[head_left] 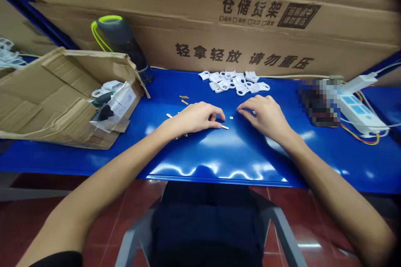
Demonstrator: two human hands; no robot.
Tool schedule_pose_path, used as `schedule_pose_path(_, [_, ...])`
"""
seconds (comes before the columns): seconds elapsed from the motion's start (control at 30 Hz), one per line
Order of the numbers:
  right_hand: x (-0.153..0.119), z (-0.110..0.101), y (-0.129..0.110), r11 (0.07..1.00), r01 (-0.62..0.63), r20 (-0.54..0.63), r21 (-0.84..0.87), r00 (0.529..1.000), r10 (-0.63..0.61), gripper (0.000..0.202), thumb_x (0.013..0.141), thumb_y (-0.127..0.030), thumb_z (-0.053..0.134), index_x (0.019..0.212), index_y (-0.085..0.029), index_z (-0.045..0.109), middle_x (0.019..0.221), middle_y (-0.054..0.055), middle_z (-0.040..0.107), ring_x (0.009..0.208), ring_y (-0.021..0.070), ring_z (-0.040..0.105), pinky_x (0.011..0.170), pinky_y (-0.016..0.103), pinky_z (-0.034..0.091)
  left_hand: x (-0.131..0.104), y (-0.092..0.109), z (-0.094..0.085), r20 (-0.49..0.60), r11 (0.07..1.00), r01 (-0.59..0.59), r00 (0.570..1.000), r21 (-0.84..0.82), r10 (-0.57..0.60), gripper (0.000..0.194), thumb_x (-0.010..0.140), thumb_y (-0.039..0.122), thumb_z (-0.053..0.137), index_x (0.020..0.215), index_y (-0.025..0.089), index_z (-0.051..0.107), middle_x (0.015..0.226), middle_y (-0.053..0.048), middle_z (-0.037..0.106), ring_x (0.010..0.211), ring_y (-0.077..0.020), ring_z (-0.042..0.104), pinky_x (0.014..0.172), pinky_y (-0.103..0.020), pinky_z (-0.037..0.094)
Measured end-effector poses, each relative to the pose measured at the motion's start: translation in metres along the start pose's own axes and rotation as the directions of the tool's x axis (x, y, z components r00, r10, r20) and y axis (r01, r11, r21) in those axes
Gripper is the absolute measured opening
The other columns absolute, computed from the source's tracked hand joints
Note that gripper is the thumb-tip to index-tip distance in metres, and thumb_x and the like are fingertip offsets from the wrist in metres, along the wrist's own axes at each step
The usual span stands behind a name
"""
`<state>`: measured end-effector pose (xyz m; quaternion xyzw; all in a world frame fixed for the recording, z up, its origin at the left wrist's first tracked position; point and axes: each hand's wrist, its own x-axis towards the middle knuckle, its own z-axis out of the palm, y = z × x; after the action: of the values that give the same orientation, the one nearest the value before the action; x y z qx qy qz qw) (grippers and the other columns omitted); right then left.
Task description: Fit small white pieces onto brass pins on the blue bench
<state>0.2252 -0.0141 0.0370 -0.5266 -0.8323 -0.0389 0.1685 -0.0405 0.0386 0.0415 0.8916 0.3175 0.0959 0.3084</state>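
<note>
My left hand (200,117) is over the blue tabletop, thumb and fingers curled together. A thin tan strip (225,127) sticks out from the thumb tip, and the hand appears to pinch its other end. To the right, my right hand (265,114) has thumb and index finger brought together; anything between the tips is too small to make out. A tiny white piece (231,117) lies on the table between both hands. Another small white piece (254,112) shows beside the right fingers. Beyond the left hand lie loose tan strips (184,97); more small parts (169,115) are partly hidden behind its wrist.
Several flat white ring-ended parts (234,81) are piled at the back. An open cardboard box (75,104) with bagged items stands left, a dark bottle (125,44) behind it. On the right are a power strip (360,112) with cables and a pixelated dark object (321,102).
</note>
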Motion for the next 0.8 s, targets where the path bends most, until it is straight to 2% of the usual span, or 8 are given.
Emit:
schedule_pose_path(0.13, [0.000, -0.001, 0.007, 0.999, 0.003, -0.029, 0.045, 1.000, -0.001, 0.022, 0.105, -0.030, 0.059, 0.109, -0.024, 0.080, 0.108, 0.009, 0.082, 0.101, 0.0308, 0.070, 0.087, 0.044, 0.046, -0.004, -0.001, 0.000, -0.040, 0.993, -0.092, 0.995, 0.077, 0.095, 0.017, 0.098, 0.034, 0.073, 0.105, 0.026, 0.086, 0.100, -0.003, 0.079, 0.086, -0.0183, 0.069, 0.071, -0.027, 0.041])
schedule_pose_path(0.3, [0.000, 0.004, 0.003, 0.957, 0.126, 0.077, 0.260, 0.986, -0.151, 0.026, 0.106, -0.038, 0.061, 0.121, -0.027, 0.080, 0.118, 0.009, 0.078, 0.109, 0.0290, 0.070, 0.095, 0.043, 0.054, -0.012, -0.002, 0.003, -0.093, 0.927, -0.189, 0.969, 0.323, 0.230, 0.020, 0.107, 0.025, 0.060, 0.107, 0.020, 0.079, 0.108, -0.006, 0.075, 0.099, -0.0209, 0.069, 0.080, -0.029, 0.044])
schedule_pose_path(0.43, [0.000, 0.014, -0.008, 0.939, 0.111, 0.105, 0.327, 0.983, -0.152, 0.028, 0.106, -0.036, 0.062, 0.124, -0.026, 0.080, 0.116, 0.011, 0.074, 0.108, 0.0286, 0.071, 0.096, 0.042, 0.056, -0.012, -0.008, 0.012, -0.120, 0.857, -0.239, 0.938, 0.457, 0.325, 0.021, 0.110, 0.025, 0.055, 0.111, 0.019, 0.075, 0.111, -0.007, 0.074, 0.100, -0.0217, 0.067, 0.085, -0.032, 0.044])
schedule_pose_path(0.63, [0.000, 0.015, -0.010, 0.932, 0.076, 0.101, 0.355, 0.988, -0.119, 0.022, 0.105, -0.032, 0.060, 0.108, -0.024, 0.080, 0.109, 0.010, 0.075, 0.102, 0.0284, 0.071, 0.090, 0.042, 0.055, -0.008, -0.006, 0.023, -0.153, 0.835, -0.279, 0.908, 0.474, 0.390, 0.025, 0.113, 0.024, 0.048, 0.110, 0.018, 0.072, 0.103, -0.006, 0.075, 0.099, -0.0214, 0.067, 0.084, -0.032, 0.045])
schedule_pose_path(0.8, [0.000, 0.011, -0.014, 0.913, -0.007, 0.060, 0.409, 0.998, -0.019, 0.013, 0.101, -0.033, 0.066, 0.099, -0.025, 0.077, 0.096, 0.005, 0.080, 0.085, 0.0244, 0.073, 0.081, 0.037, 0.054, -0.008, -0.005, 0.023, -0.200, 0.862, -0.272, 0.902, 0.429, 0.384, 0.027, 0.113, 0.025, 0.047, 0.111, 0.019, 0.073, 0.101, -0.007, 0.076, 0.099, -0.0213, 0.068, 0.087, -0.032, 0.049])
